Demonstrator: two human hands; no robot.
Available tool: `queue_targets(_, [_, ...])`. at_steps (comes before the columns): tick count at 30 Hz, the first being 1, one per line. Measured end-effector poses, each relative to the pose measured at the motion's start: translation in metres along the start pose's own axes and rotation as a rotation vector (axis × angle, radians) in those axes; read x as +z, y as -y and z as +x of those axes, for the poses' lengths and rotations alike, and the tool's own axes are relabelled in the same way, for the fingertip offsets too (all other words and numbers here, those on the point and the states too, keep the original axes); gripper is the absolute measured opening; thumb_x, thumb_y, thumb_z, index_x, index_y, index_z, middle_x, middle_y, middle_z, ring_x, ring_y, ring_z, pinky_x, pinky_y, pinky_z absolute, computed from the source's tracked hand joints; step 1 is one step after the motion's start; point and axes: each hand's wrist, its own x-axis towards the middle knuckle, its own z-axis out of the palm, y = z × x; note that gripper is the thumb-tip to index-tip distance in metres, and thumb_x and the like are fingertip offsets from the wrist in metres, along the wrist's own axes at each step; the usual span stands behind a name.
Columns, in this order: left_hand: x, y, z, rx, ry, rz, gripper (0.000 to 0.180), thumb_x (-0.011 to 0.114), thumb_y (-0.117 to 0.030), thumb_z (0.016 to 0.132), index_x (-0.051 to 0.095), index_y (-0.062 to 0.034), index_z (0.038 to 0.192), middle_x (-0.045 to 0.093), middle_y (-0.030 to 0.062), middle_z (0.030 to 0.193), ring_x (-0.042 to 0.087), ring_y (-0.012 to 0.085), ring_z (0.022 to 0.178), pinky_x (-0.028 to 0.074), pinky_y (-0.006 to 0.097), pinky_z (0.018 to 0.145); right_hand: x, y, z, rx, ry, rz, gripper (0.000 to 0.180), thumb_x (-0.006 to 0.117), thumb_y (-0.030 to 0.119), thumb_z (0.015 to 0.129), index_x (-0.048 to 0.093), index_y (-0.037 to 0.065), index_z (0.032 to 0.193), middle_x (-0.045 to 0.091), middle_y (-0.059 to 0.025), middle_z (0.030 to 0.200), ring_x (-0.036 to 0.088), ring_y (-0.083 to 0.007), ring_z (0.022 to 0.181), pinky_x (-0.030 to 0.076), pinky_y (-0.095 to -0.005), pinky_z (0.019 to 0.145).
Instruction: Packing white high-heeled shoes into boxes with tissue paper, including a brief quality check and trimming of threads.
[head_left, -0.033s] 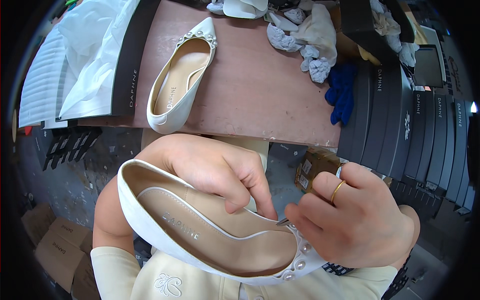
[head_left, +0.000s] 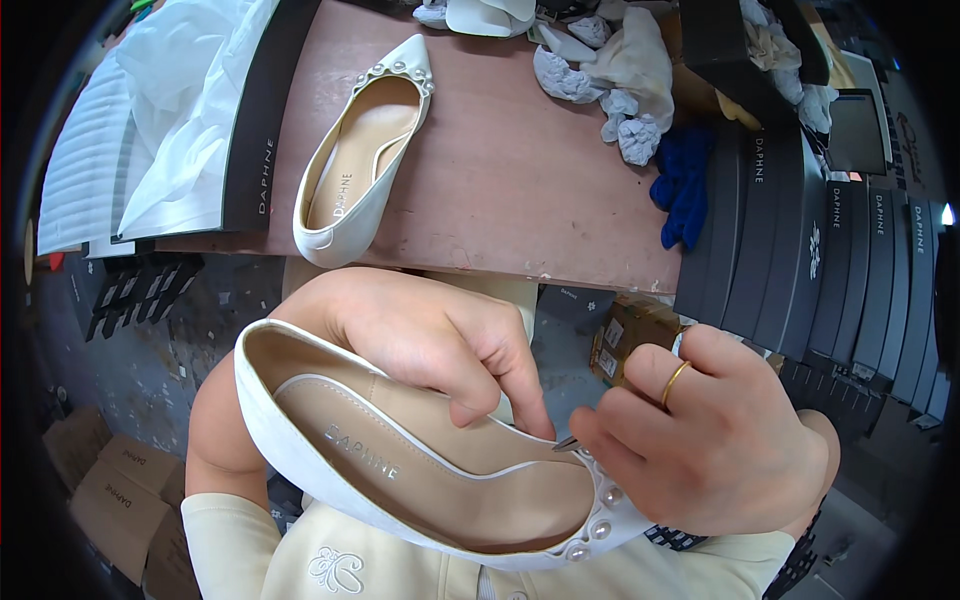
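A white pointed flat shoe (head_left: pixel 430 478) with a beige lining is held tilted close to my body, its toe toward the right. My left hand (head_left: pixel 430 345) is closed on the far side edge, thumb inside the opening and a fingertip near the front of the rim. My right hand (head_left: pixel 710 440), with a ring on one finger, pinches a small pointed metal tool (head_left: pixel 566 443). Its tip touches or nearly touches the rim, beside the row of pearl beads (head_left: pixel 600 528); the rest is hidden in my fingers. The matching shoe (head_left: pixel 365 150) lies upright on the table.
A dark box (head_left: pixel 250 170) with white tissue stands on the pinkish table (head_left: pixel 500 180) at the left. Crumpled paper (head_left: pixel 638 140) and a blue glove (head_left: pixel 682 188) lie at the right, by a row of dark shoeboxes (head_left: pixel 790 240). Cardboard boxes (head_left: pixel 120 500) sit on the floor.
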Motion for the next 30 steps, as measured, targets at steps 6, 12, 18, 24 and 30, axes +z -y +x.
queue_targets(6, [0.000,0.005,0.000,-0.071,0.006,-0.123,0.059,0.046,0.008,0.061,0.054,0.0122,0.119,0.064,0.0181,0.109,0.061,0.0156,0.089,0.048,0.027,0.077,0.008,-0.005,-0.004,-0.023,-0.043,0.071,0.020,0.067,0.015,0.052,0.066,0.011,0.071,0.041,0.0036,0.063,0.046,-0.0133,0.065,0.030,-0.0271,0.051])
queue_targets(12, [0.004,0.007,0.002,-0.034,0.017,-0.113,0.058,0.046,0.008,0.061,0.053,0.0135,0.118,0.061,0.0215,0.116,0.059,0.0215,0.103,0.045,0.029,0.088,0.005,-0.010,-0.007,0.006,-0.138,0.077,0.022,0.067,0.018,0.052,0.066,0.014,0.073,0.039,0.0040,0.062,0.044,-0.0126,0.061,0.029,-0.0275,0.048])
queue_targets(18, [0.002,0.002,0.005,0.001,0.018,-0.020,0.056,0.046,0.008,0.061,0.054,0.0141,0.117,0.061,0.0220,0.115,0.059,0.0218,0.103,0.044,0.028,0.088,0.011,-0.013,-0.012,0.101,-0.193,0.267,0.027,0.070,0.027,0.055,0.065,0.014,0.078,0.043,0.0021,0.063,0.046,-0.0151,0.053,0.032,-0.0293,0.046])
queue_targets(24, [0.004,0.003,0.010,-0.017,-0.008,-0.031,0.054,0.047,0.006,0.062,0.056,0.0125,0.115,0.064,0.0186,0.106,0.060,0.0174,0.089,0.047,0.027,0.078,0.027,-0.017,0.000,0.144,0.066,0.698,0.019,0.072,0.017,0.066,0.060,0.006,0.076,0.058,-0.0071,0.063,0.060,-0.0268,0.055,0.044,-0.0347,0.048])
queue_targets(30, [0.006,0.005,0.011,-0.044,-0.040,-0.003,0.055,0.047,0.005,0.060,0.057,0.0112,0.114,0.065,0.0173,0.104,0.060,0.0171,0.086,0.046,0.028,0.075,0.042,-0.018,-0.003,0.123,0.048,0.814,0.015,0.068,0.011,0.062,0.061,0.009,0.075,0.058,-0.0032,0.064,0.058,-0.0230,0.056,0.042,-0.0326,0.047])
